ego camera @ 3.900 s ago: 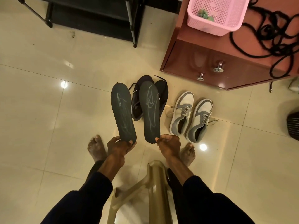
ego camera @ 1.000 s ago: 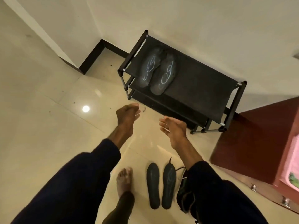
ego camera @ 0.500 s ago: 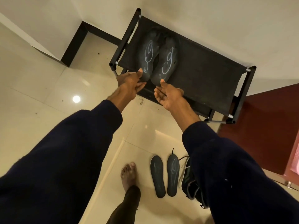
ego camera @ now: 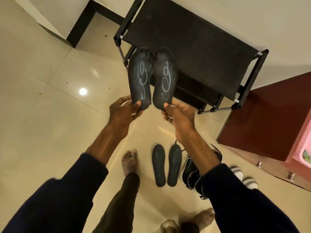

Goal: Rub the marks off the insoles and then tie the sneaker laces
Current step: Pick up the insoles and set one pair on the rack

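My left hand (ego camera: 123, 110) pinches the heel of a dark insole (ego camera: 139, 76) marked with a white chalk loop. My right hand (ego camera: 178, 113) pinches the heel of a second marked insole (ego camera: 165, 76). Both insoles are held side by side in the air in front of the black shoe rack (ego camera: 202, 47). Two more dark insoles (ego camera: 159, 167) (ego camera: 175, 165) with faint marks lie on the floor by my feet. A black sneaker (ego camera: 191, 172) lies beside them, partly behind my right arm. The toes of grey-and-white sneakers (ego camera: 244, 177) show at the right.
A red-brown cabinet (ego camera: 269, 118) stands at the right with a pink basket (ego camera: 305, 145) on top. The wall corner and black skirting are at upper left. My bare feet (ego camera: 129, 162) stand on cream tiles; a stool top (ego camera: 168, 227) shows at the bottom edge.
My hands have taken the two chalk-marked insoles off the rack's top shelf and lifted them toward me. Earlier I had laid the other pair on the floor.
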`<act>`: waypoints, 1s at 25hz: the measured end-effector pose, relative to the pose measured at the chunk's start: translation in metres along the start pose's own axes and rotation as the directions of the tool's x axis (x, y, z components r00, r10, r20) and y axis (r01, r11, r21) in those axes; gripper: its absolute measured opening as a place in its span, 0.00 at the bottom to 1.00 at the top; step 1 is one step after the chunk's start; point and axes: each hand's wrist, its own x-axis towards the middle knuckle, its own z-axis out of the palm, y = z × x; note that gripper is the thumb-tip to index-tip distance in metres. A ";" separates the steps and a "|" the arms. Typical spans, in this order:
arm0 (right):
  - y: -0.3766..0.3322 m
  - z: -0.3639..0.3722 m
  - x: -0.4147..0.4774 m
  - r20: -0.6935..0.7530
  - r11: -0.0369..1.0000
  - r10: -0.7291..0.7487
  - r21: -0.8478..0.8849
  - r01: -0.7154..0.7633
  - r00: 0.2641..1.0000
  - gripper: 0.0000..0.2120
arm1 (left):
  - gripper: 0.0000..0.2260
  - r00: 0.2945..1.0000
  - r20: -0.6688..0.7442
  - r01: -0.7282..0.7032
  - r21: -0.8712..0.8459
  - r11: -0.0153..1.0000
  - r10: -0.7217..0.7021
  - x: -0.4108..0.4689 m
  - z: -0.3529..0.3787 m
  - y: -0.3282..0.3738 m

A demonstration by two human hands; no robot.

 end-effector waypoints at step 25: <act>0.408 -0.055 -0.029 -0.060 0.912 0.348 -0.210 -0.353 0.936 0.11 | 0.17 0.921 -0.380 0.105 0.024 0.994 -0.088 -0.015 -0.181 -0.382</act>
